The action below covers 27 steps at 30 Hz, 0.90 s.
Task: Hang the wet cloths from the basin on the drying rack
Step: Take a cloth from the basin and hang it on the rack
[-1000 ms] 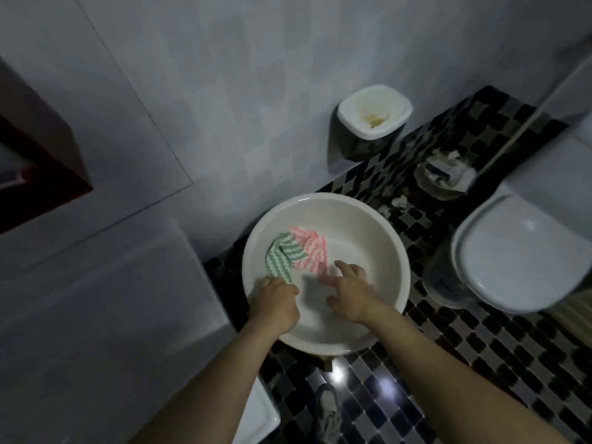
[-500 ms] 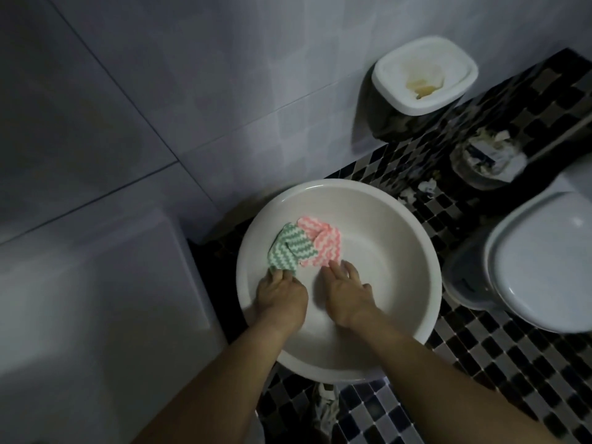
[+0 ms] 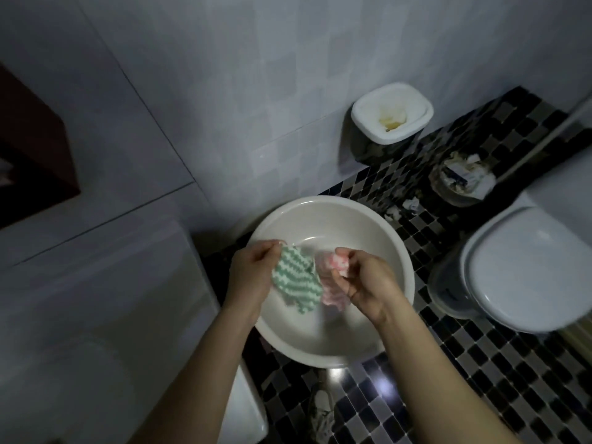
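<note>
Dim in here, everything under a cold grey-blue cast. The brightest patch is the pale basin. 2 hard glare spots bounce off the glossy floor just below it. The green cloth and pink cloth smear with motion blur. The white bin throws a dark shadow leftward on the wall. The left edge sinks near black, and tile lines bow with wide-angle distortion.

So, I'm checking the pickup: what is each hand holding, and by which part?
The left hand pinches the green cloth by its top corner; the right hand grips the pink cloth by its bunched upper end.
</note>
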Each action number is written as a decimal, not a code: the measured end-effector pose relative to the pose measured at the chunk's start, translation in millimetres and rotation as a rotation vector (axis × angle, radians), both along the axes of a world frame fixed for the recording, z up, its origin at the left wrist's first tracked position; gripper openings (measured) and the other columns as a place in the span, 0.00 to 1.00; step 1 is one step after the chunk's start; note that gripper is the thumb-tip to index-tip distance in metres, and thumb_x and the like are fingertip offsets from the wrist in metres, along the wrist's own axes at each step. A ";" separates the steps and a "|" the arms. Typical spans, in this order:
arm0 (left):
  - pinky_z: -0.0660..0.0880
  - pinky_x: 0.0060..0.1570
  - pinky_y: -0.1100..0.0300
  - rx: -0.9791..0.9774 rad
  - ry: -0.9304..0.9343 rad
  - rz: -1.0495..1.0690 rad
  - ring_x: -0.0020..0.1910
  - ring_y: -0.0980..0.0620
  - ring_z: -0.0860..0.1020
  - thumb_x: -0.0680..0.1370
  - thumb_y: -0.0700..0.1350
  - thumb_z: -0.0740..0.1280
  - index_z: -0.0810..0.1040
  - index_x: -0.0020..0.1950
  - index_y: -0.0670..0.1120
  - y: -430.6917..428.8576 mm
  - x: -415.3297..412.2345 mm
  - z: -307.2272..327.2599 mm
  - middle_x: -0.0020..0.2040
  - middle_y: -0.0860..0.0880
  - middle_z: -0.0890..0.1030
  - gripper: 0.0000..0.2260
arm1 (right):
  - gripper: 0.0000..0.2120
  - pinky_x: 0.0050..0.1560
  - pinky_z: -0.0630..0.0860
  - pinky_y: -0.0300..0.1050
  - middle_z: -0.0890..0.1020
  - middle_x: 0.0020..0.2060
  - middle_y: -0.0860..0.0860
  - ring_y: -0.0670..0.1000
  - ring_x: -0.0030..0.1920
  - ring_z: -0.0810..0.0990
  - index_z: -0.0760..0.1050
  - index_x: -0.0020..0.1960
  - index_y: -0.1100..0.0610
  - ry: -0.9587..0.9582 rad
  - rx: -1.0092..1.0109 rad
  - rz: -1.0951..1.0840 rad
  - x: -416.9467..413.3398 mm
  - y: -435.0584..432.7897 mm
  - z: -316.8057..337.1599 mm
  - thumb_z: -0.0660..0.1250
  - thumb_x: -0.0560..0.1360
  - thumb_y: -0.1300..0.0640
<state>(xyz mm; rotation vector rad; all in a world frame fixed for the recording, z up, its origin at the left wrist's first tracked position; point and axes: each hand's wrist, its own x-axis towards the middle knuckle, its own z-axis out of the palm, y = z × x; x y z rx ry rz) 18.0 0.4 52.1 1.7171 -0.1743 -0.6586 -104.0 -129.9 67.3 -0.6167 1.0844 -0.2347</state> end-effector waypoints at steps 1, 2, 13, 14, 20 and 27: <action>0.74 0.41 0.60 0.030 -0.086 -0.064 0.36 0.53 0.78 0.76 0.42 0.67 0.80 0.37 0.48 3.1 -0.9 11.0 0.37 0.48 0.82 0.08 | 0.11 0.27 0.72 0.43 0.75 0.29 0.57 0.54 0.26 0.75 0.76 0.44 0.63 0.020 -0.053 0.037 -3.6 4.1 10.5 0.54 0.76 0.68; 0.72 0.40 0.60 0.063 -0.180 -0.143 0.35 0.53 0.76 0.74 0.45 0.67 0.78 0.37 0.50 4.0 -1.8 19.4 0.36 0.50 0.79 0.06 | 0.12 0.28 0.71 0.43 0.75 0.27 0.56 0.53 0.24 0.74 0.75 0.43 0.62 0.042 -0.111 0.062 -6.3 6.9 17.9 0.54 0.76 0.67; 0.70 0.43 0.76 -0.104 -0.706 -0.558 0.40 0.67 0.76 0.77 0.42 0.68 0.81 0.43 0.53 47.6 -46.3 138.2 0.38 0.61 0.79 0.06 | 0.08 0.35 0.69 0.44 0.76 0.37 0.59 0.53 0.34 0.71 0.79 0.53 0.65 -0.180 -0.527 0.174 -62.4 93.2 115.4 0.63 0.77 0.66; 0.71 0.42 0.73 -0.132 -0.682 -0.589 0.38 0.66 0.76 0.78 0.43 0.67 0.79 0.41 0.57 52.2 -49.0 146.6 0.37 0.61 0.79 0.09 | 0.09 0.35 0.71 0.42 0.76 0.40 0.60 0.52 0.35 0.71 0.79 0.54 0.66 -0.224 -0.507 0.156 -68.3 101.3 121.8 0.62 0.77 0.68; 0.77 0.42 0.54 -0.264 -0.246 -0.887 0.38 0.56 0.80 0.78 0.49 0.67 0.80 0.43 0.57 93.2 -72.6 170.5 0.35 0.52 0.83 0.05 | 0.17 0.45 0.73 0.45 0.81 0.44 0.61 0.57 0.43 0.76 0.80 0.57 0.63 -0.312 -0.614 -0.013 -108.4 165.5 167.3 0.71 0.69 0.65; 0.67 0.29 0.71 -0.218 -0.252 -1.096 0.25 0.64 0.71 0.72 0.46 0.74 0.82 0.46 0.44 133.3 -112.1 187.3 0.29 0.58 0.77 0.07 | 0.13 0.29 0.72 0.35 0.79 0.32 0.52 0.44 0.27 0.76 0.81 0.54 0.60 0.065 -0.933 0.020 -158.6 223.3 218.5 0.74 0.70 0.64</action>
